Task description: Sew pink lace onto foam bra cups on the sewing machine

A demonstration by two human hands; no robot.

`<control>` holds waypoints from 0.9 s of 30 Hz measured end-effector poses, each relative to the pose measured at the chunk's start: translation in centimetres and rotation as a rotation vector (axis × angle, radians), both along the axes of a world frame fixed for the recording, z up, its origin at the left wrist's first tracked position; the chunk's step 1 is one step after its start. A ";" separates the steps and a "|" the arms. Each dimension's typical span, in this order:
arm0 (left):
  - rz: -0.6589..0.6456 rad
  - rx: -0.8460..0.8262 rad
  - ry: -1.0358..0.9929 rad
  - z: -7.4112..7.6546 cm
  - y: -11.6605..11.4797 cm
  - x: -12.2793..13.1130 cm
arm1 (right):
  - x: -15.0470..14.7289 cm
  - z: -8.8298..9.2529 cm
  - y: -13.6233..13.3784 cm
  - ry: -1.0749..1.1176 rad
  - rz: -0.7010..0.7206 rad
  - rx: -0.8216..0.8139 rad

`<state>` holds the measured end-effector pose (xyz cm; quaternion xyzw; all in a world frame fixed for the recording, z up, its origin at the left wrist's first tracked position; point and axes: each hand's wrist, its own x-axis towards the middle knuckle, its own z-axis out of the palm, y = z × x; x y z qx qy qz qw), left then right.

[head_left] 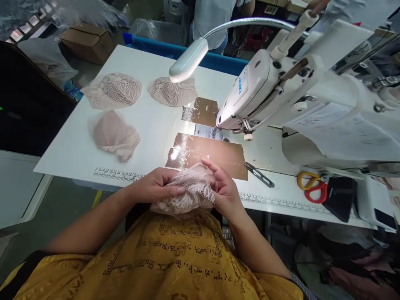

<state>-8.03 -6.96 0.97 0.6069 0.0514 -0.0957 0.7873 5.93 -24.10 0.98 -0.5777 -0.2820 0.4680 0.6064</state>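
A beige lace bra cup (192, 189) is held close to my body, over the table's front edge. My left hand (159, 185) grips its left side, the thumb lying across the lace. On the other side my right hand (223, 185) pinches the upper right edge between thumb and fingers. Beyond the hands stands a white sewing machine (250, 91), its needle area above a metal plate (204, 131). Three more cups lie on the table: a lace one (114, 91) far left, another lace one (172, 91) near the lamp, and a smoother one (114, 133) nearer me.
Brown tape (209, 152) covers part of the white table (153, 125). Thread snips (259, 175) lie right of my hands, with orange-and-red scissors (312, 187) farther right beside a black phone-like object (340, 198). A lamp (189, 60) hangs over the table. Another person (212, 21) is behind it.
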 end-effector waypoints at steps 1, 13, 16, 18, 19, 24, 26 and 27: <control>0.038 0.006 0.011 -0.1 -0.1 0.0 | 0.2 -0.3 -0.1 -0.023 -0.047 -0.012; 0.362 -0.353 0.042 -0.6 -0.8 0.5 | 1.8 -0.6 0.6 -0.133 -0.052 -0.017; 0.398 -0.828 -0.016 -0.7 -1.8 0.2 | 1.7 -0.9 0.8 -0.051 -0.232 0.069; 0.370 -0.945 -0.050 -0.7 -2.8 0.1 | 1.5 -1.2 1.1 -0.069 -0.276 0.095; 0.364 -0.940 -0.044 -0.6 -3.3 0.1 | 1.4 -1.3 1.4 -0.102 -0.275 0.091; 0.526 -0.702 0.211 -0.6 -4.8 1.1 | 0.5 -1.2 3.2 0.002 -0.251 0.018; 0.604 -0.634 0.236 -1.0 -4.5 0.8 | 0.6 -0.9 3.6 0.152 -0.348 0.045; 0.602 -0.606 0.211 -1.4 -4.1 0.4 | 0.8 -0.8 3.6 0.201 -0.407 0.061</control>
